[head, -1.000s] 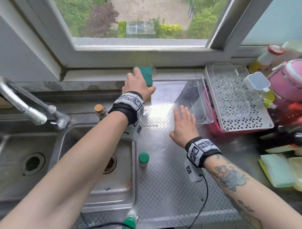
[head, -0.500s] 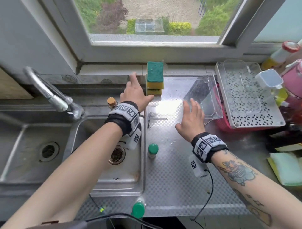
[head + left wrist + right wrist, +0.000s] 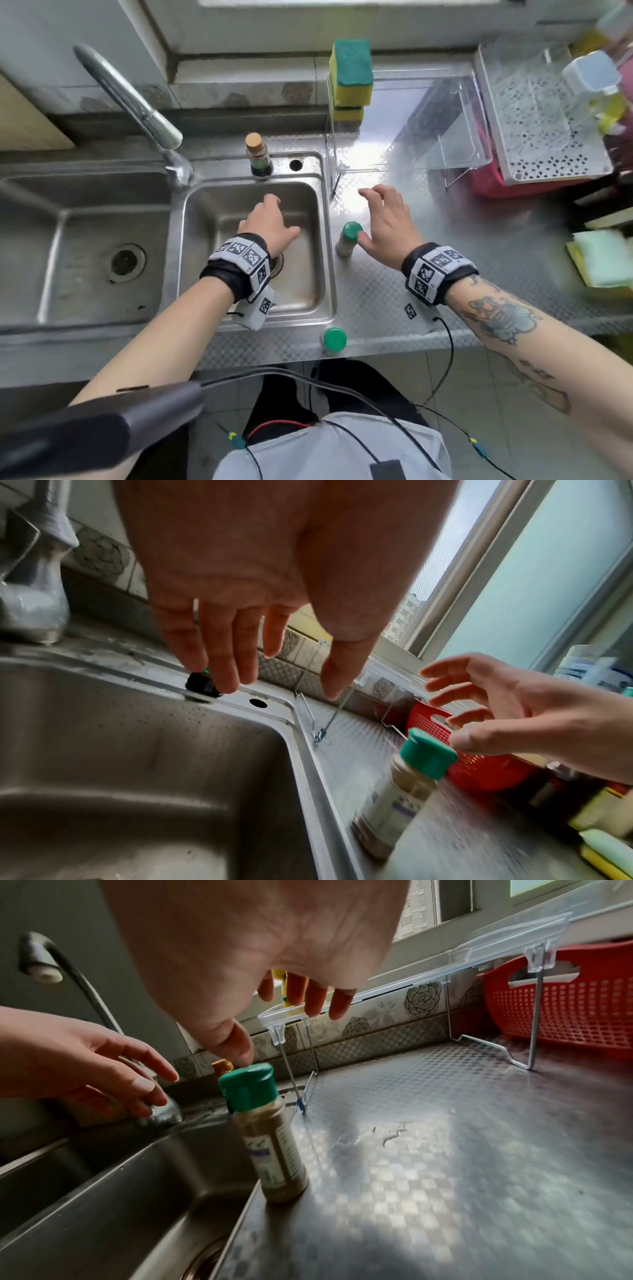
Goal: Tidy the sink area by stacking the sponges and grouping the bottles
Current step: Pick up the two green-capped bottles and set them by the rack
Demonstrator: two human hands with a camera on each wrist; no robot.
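Head view: I'm hovering my right hand (image 3: 385, 221), fingers spread, thumb at the green-capped spice bottle (image 3: 346, 240); left hand (image 3: 270, 221) is hanging relaxed, hiding the sink drain.

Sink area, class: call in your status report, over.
Left hand open above the basin. Right hand open, thumb at green-capped bottle. Sponges stacked. Nothing blocking.

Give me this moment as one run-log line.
sponges: stacked on clear shelf | left hand: open over sink | right hand: open, thumb at green-capped bottle | bottles: ungrouped
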